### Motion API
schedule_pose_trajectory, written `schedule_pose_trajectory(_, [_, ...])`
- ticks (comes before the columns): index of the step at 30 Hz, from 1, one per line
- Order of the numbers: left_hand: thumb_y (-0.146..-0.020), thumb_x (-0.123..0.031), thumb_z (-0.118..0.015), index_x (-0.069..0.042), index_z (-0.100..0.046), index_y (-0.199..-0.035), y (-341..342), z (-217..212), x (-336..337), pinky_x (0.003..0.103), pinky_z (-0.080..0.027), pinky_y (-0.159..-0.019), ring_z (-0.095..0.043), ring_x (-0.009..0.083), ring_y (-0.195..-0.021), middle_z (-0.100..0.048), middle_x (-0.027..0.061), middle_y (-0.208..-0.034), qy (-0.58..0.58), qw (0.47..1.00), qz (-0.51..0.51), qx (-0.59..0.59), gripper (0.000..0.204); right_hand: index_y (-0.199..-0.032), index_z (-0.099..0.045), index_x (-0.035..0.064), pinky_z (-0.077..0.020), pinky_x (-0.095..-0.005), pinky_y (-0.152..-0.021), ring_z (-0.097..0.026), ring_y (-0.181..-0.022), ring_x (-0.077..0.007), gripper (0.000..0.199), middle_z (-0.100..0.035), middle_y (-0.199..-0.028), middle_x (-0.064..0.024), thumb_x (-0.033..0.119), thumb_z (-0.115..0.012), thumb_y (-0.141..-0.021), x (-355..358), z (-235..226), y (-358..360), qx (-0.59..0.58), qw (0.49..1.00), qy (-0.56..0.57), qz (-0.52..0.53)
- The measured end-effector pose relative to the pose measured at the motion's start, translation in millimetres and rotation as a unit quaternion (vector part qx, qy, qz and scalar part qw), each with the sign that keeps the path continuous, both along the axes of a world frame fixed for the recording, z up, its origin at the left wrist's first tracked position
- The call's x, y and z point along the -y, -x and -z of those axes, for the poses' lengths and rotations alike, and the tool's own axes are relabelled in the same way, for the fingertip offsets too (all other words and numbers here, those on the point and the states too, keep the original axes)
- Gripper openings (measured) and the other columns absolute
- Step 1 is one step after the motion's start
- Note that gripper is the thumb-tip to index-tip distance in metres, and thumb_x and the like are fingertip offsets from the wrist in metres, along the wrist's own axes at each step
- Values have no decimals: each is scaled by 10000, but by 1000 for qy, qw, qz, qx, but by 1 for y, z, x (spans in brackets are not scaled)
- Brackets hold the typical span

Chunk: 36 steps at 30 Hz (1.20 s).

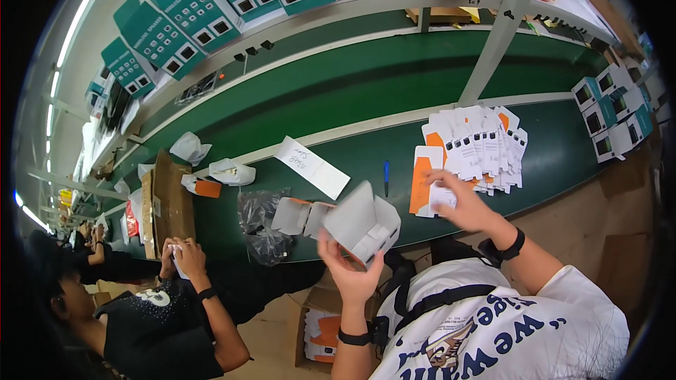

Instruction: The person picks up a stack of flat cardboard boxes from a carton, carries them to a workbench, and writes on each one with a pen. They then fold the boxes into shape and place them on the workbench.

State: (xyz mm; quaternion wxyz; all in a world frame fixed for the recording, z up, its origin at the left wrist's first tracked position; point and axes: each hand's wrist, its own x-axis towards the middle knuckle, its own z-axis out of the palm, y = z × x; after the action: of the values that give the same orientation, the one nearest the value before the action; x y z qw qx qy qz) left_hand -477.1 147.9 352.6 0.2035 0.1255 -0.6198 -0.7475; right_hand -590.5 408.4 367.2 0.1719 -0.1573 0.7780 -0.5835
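Left hand [350, 267] grips a folded carton [364, 224] — right hand [461, 200] pinches a leaflet [442, 198] (white).

Long green workbench [366, 77], white shelf post [501, 24], strip lights [84, 7], brown floor [605, 204]

The half-folded carton [362, 225] is made of thin white card with a matt finish, as are the flat orange-and-white blanks [470, 148] fanned out on the surface [549, 162], which is covered in smooth, matt green belting. Crinkled, glossy clear plastic is seen in the bag [262, 222], and rough brown corrugated cardboard in the box [169, 200].
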Motion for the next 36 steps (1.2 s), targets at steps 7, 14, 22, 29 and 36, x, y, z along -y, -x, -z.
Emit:
schedule_pose_trajectory(7, [-670,-81,-918,11,-540,-1254,-24,122,-27,453,-460,-1010,-588,331,-1152,-597,175,-1212,189,973,32,132,703,-1397,-461,-24,-389,-477,-1107,-503,-1252,-398,883,-504,-1366,-193,361,-872,-717,-77,170,7,-37,898,-420,127])
schedule_pose_trajectory(14, [-681,-63,-889,32,-491,-1306,-14,180,-36,504,-401,-1070,-508,421,-1218,-509,212,-1277,372,905,-126,163,747,-1538,-312,-5,-419,-461,-1041,-509,-1209,-359,1208,-458,-1336,-196,609,-876,-662,-23,151,27,29,813,-571,111])
schedule_pose_trajectory(22, [-713,-176,-941,62,-428,-1354,-26,182,-42,402,-526,-921,-570,297,-1178,-500,223,-1263,240,920,-225,211,855,-1550,-264,84,-491,-438,-982,-565,-1151,-413,968,-483,-1282,-230,104,-850,-780,-48,187,40,24,931,-290,220])
schedule_pose_trajectory(29, [-804,-147,-879,24,-623,-1162,-41,118,-33,253,-520,-849,-649,114,-944,-683,106,-1047,69,861,248,438,472,-1479,-347,47,-530,-378,-1028,-636,-1185,-230,619,-624,-1304,-146,-61,-637,-943,-55,85,54,376,852,237,276])
schedule_pose_trajectory(36, [-932,-49,-732,53,-645,-1197,79,-33,-104,268,-561,-776,-673,127,-845,-710,82,-969,11,987,133,85,297,-1411,-491,70,-531,-395,-1024,-619,-1227,-239,500,-633,-1319,-93,-20,-665,-951,-22,-11,30,346,850,383,106])
